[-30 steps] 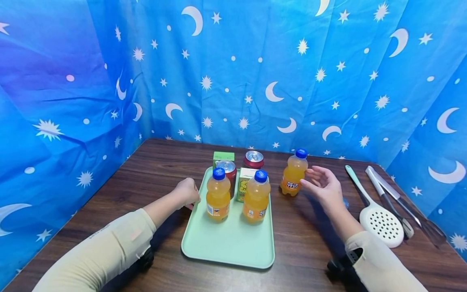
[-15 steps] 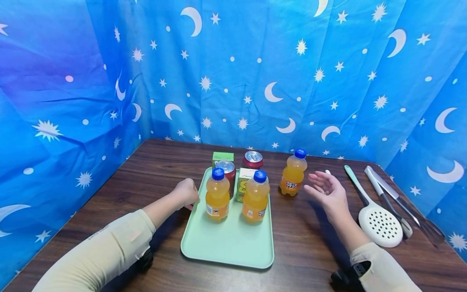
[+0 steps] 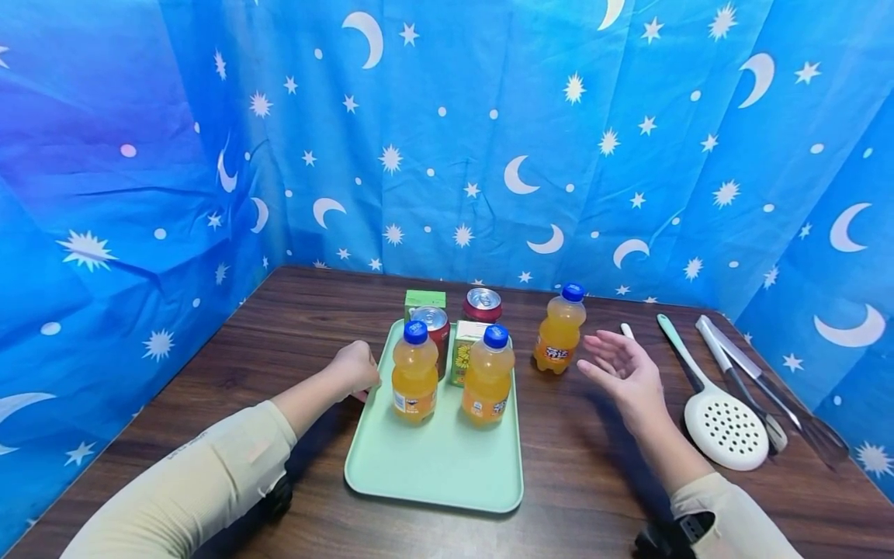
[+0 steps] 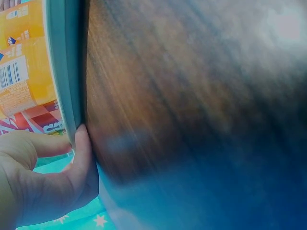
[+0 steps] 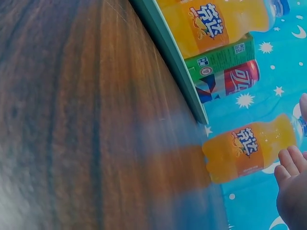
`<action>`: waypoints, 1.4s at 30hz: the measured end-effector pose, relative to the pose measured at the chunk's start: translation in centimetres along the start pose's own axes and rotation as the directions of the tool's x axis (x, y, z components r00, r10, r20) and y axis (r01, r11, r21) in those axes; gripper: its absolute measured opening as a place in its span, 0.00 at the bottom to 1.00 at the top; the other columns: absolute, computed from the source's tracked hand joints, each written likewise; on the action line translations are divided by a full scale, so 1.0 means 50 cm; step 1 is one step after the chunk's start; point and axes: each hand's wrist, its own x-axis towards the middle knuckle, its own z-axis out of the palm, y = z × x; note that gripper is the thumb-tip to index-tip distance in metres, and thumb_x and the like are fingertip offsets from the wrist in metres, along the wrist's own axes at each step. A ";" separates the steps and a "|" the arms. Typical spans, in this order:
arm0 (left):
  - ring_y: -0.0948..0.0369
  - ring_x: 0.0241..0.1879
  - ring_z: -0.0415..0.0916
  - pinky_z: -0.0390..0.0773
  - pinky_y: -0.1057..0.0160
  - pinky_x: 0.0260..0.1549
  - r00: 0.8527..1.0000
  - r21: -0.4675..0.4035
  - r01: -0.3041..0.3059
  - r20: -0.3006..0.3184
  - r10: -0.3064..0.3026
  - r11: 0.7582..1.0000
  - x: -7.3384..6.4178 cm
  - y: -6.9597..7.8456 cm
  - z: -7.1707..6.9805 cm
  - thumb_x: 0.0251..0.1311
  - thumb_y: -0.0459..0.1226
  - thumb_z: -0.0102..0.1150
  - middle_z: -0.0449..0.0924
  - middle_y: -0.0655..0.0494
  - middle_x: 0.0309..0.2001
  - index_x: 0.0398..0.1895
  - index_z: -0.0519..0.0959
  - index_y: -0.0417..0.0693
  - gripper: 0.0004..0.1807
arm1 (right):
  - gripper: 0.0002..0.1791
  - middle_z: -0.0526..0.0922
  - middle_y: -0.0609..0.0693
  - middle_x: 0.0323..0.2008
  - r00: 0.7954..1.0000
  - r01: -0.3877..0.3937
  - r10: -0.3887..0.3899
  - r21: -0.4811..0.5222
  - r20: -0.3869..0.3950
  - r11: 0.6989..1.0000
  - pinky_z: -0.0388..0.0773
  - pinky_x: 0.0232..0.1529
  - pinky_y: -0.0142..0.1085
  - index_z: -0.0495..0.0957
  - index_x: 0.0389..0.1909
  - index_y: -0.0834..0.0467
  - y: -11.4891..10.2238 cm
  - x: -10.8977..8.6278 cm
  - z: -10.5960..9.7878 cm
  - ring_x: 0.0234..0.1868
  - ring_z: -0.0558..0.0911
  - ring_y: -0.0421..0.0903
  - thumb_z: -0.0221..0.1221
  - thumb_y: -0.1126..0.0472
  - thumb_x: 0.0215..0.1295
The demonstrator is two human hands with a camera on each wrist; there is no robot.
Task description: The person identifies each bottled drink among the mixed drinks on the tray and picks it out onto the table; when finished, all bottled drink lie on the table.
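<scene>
My left hand (image 3: 354, 368) pinches the left rim of a pale green tray (image 3: 433, 477); the left wrist view shows thumb and fingers (image 4: 82, 153) on either side of that edge. On the tray stand two orange soda bottles, one left (image 3: 415, 376) and one right (image 3: 487, 380), both blue-capped. Behind them are a red can (image 3: 440, 334) and a juice carton (image 3: 462, 353). A third orange soda bottle (image 3: 559, 334) stands upright on the table, right of the tray. Beside it my right hand (image 3: 628, 380) is held with fingers relaxed, apart from the bottle and holding nothing.
A green carton (image 3: 424, 298) and another red can (image 3: 483, 307) are at the tray's far end, partly hidden. Right on the wooden table (image 3: 279, 310) lie a white skimmer (image 3: 726, 427) and several other utensils. Star-patterned blue cloth (image 3: 447, 140) walls the back and sides.
My right hand has drawn slightly away from the lone bottle, uncovering a white handle behind the hand. The left hand, tray and bottles have not moved, though the view has shifted a little.
</scene>
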 end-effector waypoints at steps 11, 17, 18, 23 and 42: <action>0.56 0.23 0.78 0.82 0.62 0.19 1.000 0.007 0.007 0.000 -0.007 1.000 0.002 -0.002 0.000 0.48 0.21 0.59 0.75 0.44 0.27 0.21 0.72 0.34 0.07 | 0.28 0.72 0.66 0.56 0.999 0.001 -0.003 0.042 0.044 0.999 0.73 0.52 0.28 0.67 0.57 0.61 0.004 -0.009 0.007 0.54 0.76 0.45 0.65 0.67 0.56; 0.56 0.23 0.78 0.82 0.63 0.18 1.000 0.000 0.027 -0.005 -0.027 1.000 0.000 0.002 0.001 0.48 0.20 0.59 0.74 0.44 0.27 0.22 0.71 0.34 0.07 | 0.29 0.72 0.65 0.56 0.997 -0.007 0.005 0.026 0.081 1.000 0.73 0.52 0.31 0.65 0.59 0.64 0.005 -0.016 0.014 0.55 0.75 0.48 0.64 0.65 0.57; 0.56 0.23 0.78 0.82 0.63 0.18 1.000 0.001 0.027 -0.005 -0.027 1.000 0.000 0.002 0.001 0.49 0.20 0.59 0.74 0.44 0.27 0.22 0.71 0.34 0.07 | 0.29 0.72 0.65 0.56 0.996 -0.004 0.002 0.024 0.087 1.000 0.74 0.52 0.31 0.65 0.59 0.65 0.005 -0.017 0.015 0.55 0.75 0.48 0.64 0.65 0.58; 0.55 0.23 0.78 0.82 0.63 0.18 1.000 0.005 0.018 -0.004 -0.018 1.000 0.004 0.000 0.001 0.49 0.21 0.59 0.74 0.43 0.28 0.23 0.71 0.33 0.07 | 0.31 0.72 0.65 0.56 0.993 0.014 -0.019 0.041 0.115 0.999 0.74 0.52 0.31 0.62 0.60 0.69 0.004 -0.023 0.025 0.56 0.75 0.48 0.64 0.68 0.57; 0.56 0.22 0.78 0.82 0.63 0.18 1.000 -0.001 0.013 -0.005 -0.013 1.000 0.001 0.001 0.001 0.48 0.21 0.59 0.74 0.44 0.27 0.21 0.71 0.34 0.07 | 0.30 0.72 0.67 0.56 0.974 0.095 -0.111 0.089 0.199 0.992 0.72 0.56 0.38 0.62 0.59 0.70 -0.014 -0.044 0.063 0.57 0.74 0.54 0.63 0.69 0.57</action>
